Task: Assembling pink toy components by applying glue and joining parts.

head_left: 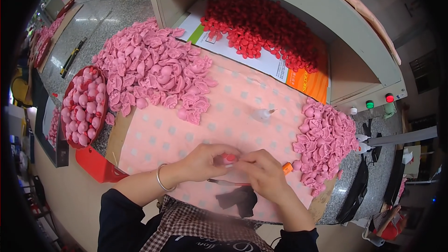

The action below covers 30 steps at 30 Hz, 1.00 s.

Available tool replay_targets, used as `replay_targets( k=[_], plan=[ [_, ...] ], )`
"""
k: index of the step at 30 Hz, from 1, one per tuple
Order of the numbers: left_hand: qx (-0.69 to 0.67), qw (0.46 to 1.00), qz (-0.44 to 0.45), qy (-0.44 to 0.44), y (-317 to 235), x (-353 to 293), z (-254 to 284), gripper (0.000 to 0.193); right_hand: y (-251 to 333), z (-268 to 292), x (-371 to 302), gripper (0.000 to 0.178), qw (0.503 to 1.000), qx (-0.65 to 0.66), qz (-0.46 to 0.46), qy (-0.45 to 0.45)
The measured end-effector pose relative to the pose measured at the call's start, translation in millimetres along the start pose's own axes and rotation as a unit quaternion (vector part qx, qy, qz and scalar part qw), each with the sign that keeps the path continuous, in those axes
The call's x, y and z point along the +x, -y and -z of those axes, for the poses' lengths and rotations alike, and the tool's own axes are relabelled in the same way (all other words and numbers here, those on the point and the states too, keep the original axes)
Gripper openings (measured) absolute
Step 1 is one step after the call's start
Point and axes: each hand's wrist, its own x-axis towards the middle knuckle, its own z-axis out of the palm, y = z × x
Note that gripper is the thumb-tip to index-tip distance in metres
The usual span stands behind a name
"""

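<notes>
My left hand, with a metal bangle at its wrist, is closed around a small pink rounded piece with a red part showing. Opposite it, my right hand has thumb and fingers pinched together at the edge of that piece; anything between its fingertips is hidden. Both hands are over a pink cloth with pale squares. Just below them lie a thin red-handled tool and a dark cloth. An orange object is beside my right hand.
Pink shell-like pieces form a large left pile and a smaller right pile. A white nozzle bottle sits beyond my hands. Red pieces fill the grey cabinet. At left are a red basket of pink balls and a cutter.
</notes>
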Motion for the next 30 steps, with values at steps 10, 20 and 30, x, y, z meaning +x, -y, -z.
replay_targets(
  k=[10, 20, 30],
  plan=[
    [-0.02, 0.999, -0.027, -0.014, -6, -7, 3, 0.031, -7, 5, -1, 0.026, 0.998, -0.001, -0.049, -0.041],
    [0.008, 1.0, -0.014, 0.0, -12, -8, 3, 0.032, 0, 5, 3, 0.024, 0.996, -0.067, 0.027, 0.047],
    [-0.012, 1.0, 0.006, -0.007, -24, -6, 1, 0.031, 8, 12, 9, 0.018, 0.997, -0.066, 0.03, 0.016]
  ],
)
